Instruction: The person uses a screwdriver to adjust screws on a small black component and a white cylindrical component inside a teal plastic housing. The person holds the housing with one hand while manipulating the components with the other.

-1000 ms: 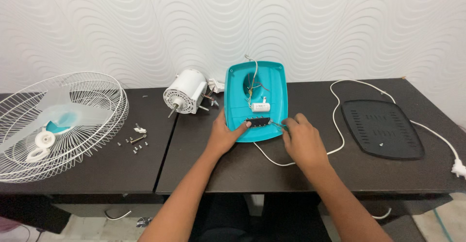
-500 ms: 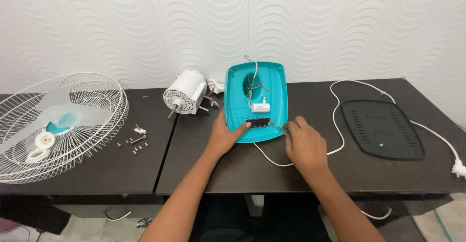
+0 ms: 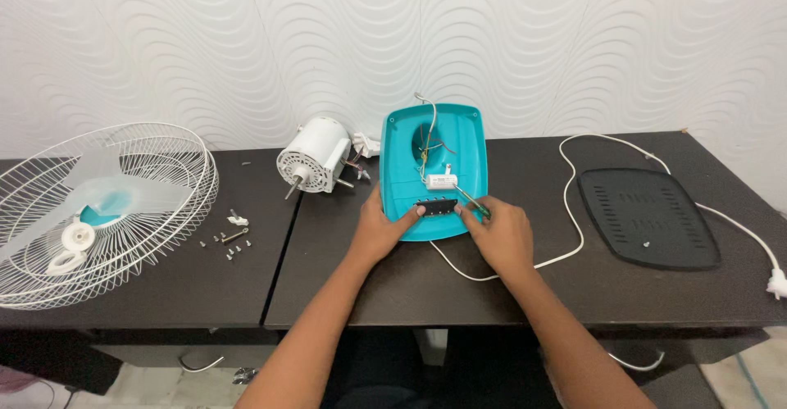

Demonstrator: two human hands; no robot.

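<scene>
A teal fan base shell (image 3: 452, 138) lies open side up on the dark table, with wires, a small white capacitor (image 3: 441, 181) and a black switch block (image 3: 435, 206) inside. My left hand (image 3: 379, 230) grips the shell's near left edge, thumb by the switch block. My right hand (image 3: 500, 234) holds a green-handled screwdriver (image 3: 470, 198), its tip pointing into the shell near the capacitor.
A white fan motor (image 3: 314, 156) lies left of the shell. A white wire guard (image 3: 176, 204) with pale blades sits far left, loose screws (image 3: 227, 239) beside it. A black base plate (image 3: 648, 216) and a white power cord (image 3: 568, 204) lie right.
My right hand has shifted slightly left, closer to the shell, bringing the screwdriver in over its rim. My left hand stays on the shell's edge.
</scene>
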